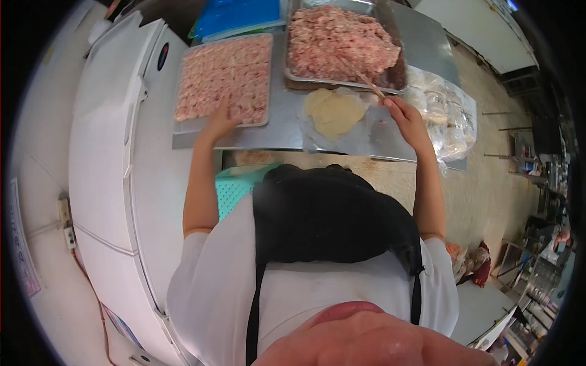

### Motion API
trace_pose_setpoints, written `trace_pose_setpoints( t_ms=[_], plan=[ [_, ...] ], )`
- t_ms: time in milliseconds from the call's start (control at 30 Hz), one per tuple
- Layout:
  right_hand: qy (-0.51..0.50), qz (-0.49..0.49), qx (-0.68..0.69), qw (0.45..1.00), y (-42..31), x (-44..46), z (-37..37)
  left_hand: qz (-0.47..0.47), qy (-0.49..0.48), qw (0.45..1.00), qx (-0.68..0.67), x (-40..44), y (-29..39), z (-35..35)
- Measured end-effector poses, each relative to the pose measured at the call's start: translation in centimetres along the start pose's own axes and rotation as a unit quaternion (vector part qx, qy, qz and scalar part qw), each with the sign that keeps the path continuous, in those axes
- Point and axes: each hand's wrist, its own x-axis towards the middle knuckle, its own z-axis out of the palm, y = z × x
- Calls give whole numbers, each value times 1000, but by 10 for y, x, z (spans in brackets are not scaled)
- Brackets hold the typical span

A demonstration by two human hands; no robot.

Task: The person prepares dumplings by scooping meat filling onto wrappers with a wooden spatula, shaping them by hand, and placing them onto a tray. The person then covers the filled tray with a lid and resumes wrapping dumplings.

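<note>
My left hand (221,121) is at the near edge of a tray (267,73) packed with rows of small meat dumplings (223,73). Its fingers look apart and stretched over the dumplings; whether one touches a dumpling is hard to see. In my right hand (404,116) is a thin, stick-like spatula (372,84), its tip pointing into the ground meat (336,43). That meat fills a deep metal pan (342,83) at the back. Between my hands, a stack of pale round wrappers (334,113) lies on clear plastic (308,131).
Plastic-wrapped packs (436,107) sit at the metal table's (284,137) right end. Blue bags or sheets (238,17) lie behind the tray. A white fridge (116,122) stands close on the left. Below the table is a turquoise basket (232,192).
</note>
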Motion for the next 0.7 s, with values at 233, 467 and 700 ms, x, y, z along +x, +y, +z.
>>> trace_pose_setpoints(
  t_ms=[233, 467, 700],
  plan=[
    [-36, -63, -398, 914, 17, 64, -100, -136, 14, 977, 161, -12, 37, 1],
    [-43, -254, -471, 844, 27, 127, -107, 119, 101, 987, 27, 5, 176, 44],
    [-141, -305, -439, 833, 40, 88, -69, 169, 37, 984, 37, 22, 231, 131]
  ],
)
